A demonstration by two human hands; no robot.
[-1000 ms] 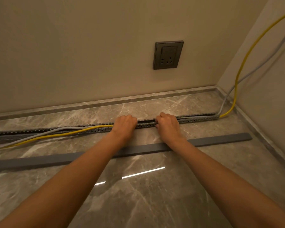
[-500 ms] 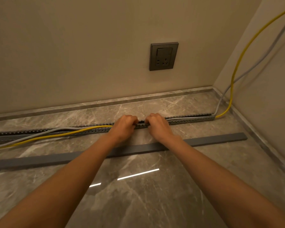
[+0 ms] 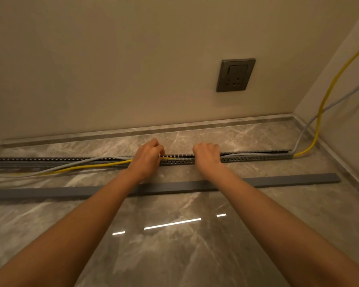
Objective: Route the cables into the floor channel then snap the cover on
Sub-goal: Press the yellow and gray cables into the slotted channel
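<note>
The floor channel [image 3: 247, 158], a slotted grey trough, is laid along the marble floor [image 3: 174, 245] parallel to the wall and is left uncovered over its whole visible length. The yellow cable [image 3: 91, 167] and the grey cable [image 3: 77, 165] are seated inside the channel from its right end, near the corner, up to about the middle. To the left of that point both cables are seen to rise out of the trough and to trail over its near edge onto the floor, so that roughly the left half of the run is judged to be unrouted. The left hand [image 3: 146, 160] is curled over the channel at the point where the cables leave it, with the fingers closed on the cables at the slotted edge; which of the two is pinched cannot be told. The right hand [image 3: 207, 155] is closed into a loose fist and pressed down on the channel over the seated section, apparently to hold the cables in. The cover [image 3: 288, 180], a long flat grey strip, is lying on the floor nearer the person, parallel to the channel and apart from it, and is crossed by both forearms. The snapping-on of the cover is therefore not yet begun. A wall socket [image 3: 235, 75] is mounted above the channel, with nothing plugged in.
</note>
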